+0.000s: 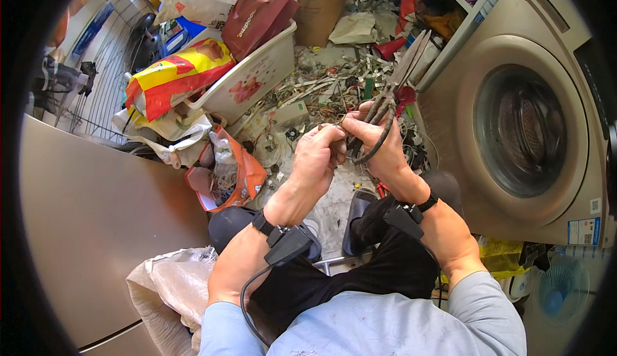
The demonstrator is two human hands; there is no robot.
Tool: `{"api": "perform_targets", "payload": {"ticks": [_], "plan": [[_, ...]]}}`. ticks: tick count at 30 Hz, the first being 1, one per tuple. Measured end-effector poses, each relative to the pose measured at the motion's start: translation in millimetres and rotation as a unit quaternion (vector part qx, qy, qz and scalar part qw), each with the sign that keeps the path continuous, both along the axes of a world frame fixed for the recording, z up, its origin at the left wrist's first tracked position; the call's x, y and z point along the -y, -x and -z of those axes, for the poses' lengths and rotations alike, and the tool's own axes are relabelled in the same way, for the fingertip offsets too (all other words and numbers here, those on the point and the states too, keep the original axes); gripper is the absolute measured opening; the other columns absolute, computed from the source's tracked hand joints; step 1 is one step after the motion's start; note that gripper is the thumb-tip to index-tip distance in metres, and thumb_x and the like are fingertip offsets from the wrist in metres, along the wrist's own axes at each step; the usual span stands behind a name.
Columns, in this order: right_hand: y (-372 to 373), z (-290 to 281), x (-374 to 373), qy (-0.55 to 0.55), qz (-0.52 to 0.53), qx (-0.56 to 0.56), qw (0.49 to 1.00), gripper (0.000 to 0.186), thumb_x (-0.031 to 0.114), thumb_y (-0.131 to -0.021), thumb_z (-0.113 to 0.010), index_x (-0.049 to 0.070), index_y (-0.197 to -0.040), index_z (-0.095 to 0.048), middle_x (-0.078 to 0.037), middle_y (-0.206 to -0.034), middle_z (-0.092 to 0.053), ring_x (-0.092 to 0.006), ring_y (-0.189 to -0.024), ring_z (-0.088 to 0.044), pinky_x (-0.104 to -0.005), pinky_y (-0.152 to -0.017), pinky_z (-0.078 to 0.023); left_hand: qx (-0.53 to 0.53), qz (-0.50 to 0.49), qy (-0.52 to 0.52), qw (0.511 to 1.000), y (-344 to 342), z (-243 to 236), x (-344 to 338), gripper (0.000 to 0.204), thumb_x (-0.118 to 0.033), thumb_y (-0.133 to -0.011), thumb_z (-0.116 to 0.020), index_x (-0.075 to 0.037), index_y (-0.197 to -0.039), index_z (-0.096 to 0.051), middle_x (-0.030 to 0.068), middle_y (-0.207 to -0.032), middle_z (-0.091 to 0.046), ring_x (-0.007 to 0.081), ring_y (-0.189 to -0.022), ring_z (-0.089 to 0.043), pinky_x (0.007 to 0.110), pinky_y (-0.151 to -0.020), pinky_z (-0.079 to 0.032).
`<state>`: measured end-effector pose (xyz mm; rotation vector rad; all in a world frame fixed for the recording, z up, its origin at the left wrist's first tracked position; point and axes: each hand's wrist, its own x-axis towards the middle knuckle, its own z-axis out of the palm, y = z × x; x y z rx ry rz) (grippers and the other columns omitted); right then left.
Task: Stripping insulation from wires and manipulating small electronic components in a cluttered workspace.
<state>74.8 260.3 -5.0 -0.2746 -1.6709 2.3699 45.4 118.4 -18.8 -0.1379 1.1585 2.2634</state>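
In the middle of the view my right hand (376, 139) is closed around a pair of large metal shears (407, 62) with dark loop handles, blades pointing up and away to the right. Its thumb and index finger meet my left hand (319, 152), which is pinched on a small item between the fingertips, too small to make out. Both hands are raised above a heap of scraps (302, 93) on the floor, made up of wire, strips and small parts. Black straps with devices and cables are on both wrists.
A washing machine (443, 182) stands right, a steel-coloured appliance (83, 214) left. Beyond are a white bin (247, 81) of bags, an orange bag (249, 168), a cardboard box (321, 12) and a shelf (475, 9). A sack (160, 285) lies lower left, a fan (559, 285) lower right.
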Motion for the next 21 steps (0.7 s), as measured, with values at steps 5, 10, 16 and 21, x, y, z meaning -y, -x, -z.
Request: {"api": "perform_targets", "payload": {"ticks": [5,10,16,21], "plan": [[0,-7,-2,-0.02,-0.016,0.0,1.0,0.017,0.006,-0.083,-0.072,0.001,-0.095,-0.06,-0.004,-0.083,-0.066,-0.0123,-0.068,-0.063,-0.0278,-0.057,-0.049,0.012,-0.015,0.002,1.0,-4,-9,-1,0.012,-0.01,-0.091,-0.062,-0.007,-0.08,-0.064,0.0038,-0.07,-0.061,0.0159,-0.06,-0.056,0.03,-0.057,-0.043],[2,-6,8,-0.042,0.049,-0.033,0.997,0.015,0.007,-0.083,-0.072,0.0,-0.091,-0.061,-0.004,-0.079,-0.065,-0.0131,-0.068,-0.062,-0.0282,-0.057,-0.048,0.005,-0.006,0.0,1.0,-8,-12,5,0.011,-0.01,-0.091,-0.063,-0.006,-0.08,-0.064,0.004,-0.07,-0.06,0.0163,-0.06,-0.055,0.031,-0.057,-0.044],[-2,-14,0,-0.091,-0.039,0.002,0.995,0.024,0.005,-0.087,-0.078,0.001,-0.101,-0.059,-0.006,-0.093,-0.07,-0.0134,-0.079,-0.064,-0.0324,-0.071,-0.053,-0.1,0.015,0.116,0.988,-10,-17,20,0.01,-0.011,-0.092,-0.067,-0.002,-0.091,-0.07,0.0066,-0.081,-0.069,0.0139,-0.071,-0.063,0.028,-0.066,-0.049],[-1,-5,-8,-0.127,-0.085,0.005,0.988,0.032,0.012,-0.089,-0.078,-0.004,-0.109,-0.059,-0.008,-0.091,-0.07,-0.014,-0.078,-0.065,-0.0305,-0.071,-0.054,-0.237,-0.009,0.174,0.956,-2,-29,39,0.024,-0.01,-0.094,-0.073,0.007,-0.109,-0.072,0.0083,-0.097,-0.075,0.013,-0.089,-0.069,0.03,-0.088,-0.056]]}}
